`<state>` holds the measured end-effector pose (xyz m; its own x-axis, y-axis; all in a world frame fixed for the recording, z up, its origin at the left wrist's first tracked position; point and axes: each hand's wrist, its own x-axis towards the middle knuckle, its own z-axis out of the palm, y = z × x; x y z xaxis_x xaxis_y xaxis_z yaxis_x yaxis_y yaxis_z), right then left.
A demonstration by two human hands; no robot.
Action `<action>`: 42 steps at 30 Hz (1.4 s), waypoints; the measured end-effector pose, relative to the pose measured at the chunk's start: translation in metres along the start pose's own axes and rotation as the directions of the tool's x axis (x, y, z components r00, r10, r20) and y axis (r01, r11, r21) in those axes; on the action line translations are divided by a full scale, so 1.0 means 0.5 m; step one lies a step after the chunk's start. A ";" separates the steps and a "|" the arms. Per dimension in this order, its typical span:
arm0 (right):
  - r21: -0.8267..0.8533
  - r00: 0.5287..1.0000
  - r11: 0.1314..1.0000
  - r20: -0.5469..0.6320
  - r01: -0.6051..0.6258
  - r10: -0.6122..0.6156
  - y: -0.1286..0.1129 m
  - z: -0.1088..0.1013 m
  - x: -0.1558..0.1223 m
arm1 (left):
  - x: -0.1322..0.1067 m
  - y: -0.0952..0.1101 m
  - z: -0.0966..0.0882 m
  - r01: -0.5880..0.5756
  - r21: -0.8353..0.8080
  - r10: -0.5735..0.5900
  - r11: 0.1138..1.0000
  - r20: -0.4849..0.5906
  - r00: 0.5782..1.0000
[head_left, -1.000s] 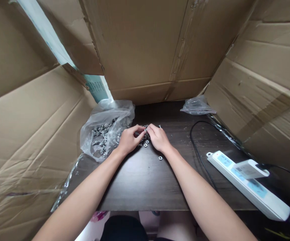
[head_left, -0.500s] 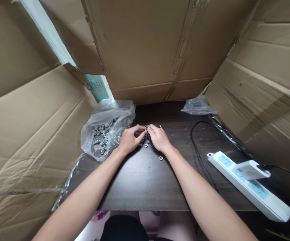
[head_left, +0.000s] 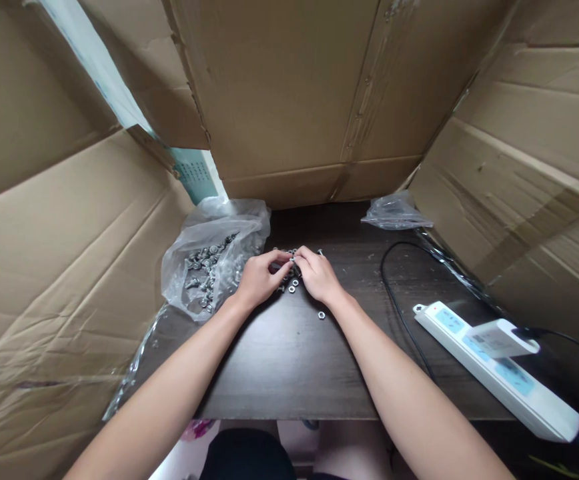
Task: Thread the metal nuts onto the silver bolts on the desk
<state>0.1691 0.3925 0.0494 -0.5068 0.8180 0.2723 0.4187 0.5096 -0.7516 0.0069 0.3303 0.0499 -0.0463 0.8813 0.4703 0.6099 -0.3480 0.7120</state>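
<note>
Over the middle of the table, my left hand [head_left: 261, 275] and my right hand [head_left: 316, 272] meet at the fingertips. Both are closed in a pinch on a small metal fastener [head_left: 292, 260]; whether it is a bolt, a nut or the two together is too small to tell. Loose bolts and nuts lie under and around the fingers, partly hidden by them. Nearer to me are a few hex nuts [head_left: 292, 290], and one more nut [head_left: 321, 315] lies apart beside my right wrist. A bolt [head_left: 320, 253] shows just past my right knuckles.
A clear plastic bag [head_left: 179, 267] full of metal bolts stands open left of my left hand. Another plastic bag [head_left: 397, 212] lies at the back right. A white power strip [head_left: 544, 407] and black cable [head_left: 393, 293] are on the right. Cardboard walls [head_left: 294, 100] enclose the dark table [head_left: 289, 373].
Both hands stay in almost the same place, with only a slight shift of the fingers around the small fastener. The loose nuts and the bags have not moved.
</note>
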 end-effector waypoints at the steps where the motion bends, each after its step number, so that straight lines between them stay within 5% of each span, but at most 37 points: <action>1: -0.004 1.000 1.000 0.000 0.002 -0.002 0.001 0.000 0.000 | 0.000 0.000 0.001 -0.002 0.001 0.002 1.000 0.001 1.000; 42: -0.028 1.000 1.000 -0.012 -0.010 0.010 -0.004 -0.001 -0.004 | -0.003 0.000 0.001 -0.005 0.010 0.005 1.000 -0.015 1.000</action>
<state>0.1698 0.3898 0.0506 -0.4937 0.8259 0.2722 0.4443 0.5087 -0.7374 0.0075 0.3293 0.0491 -0.0553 0.8746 0.4816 0.6182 -0.3488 0.7044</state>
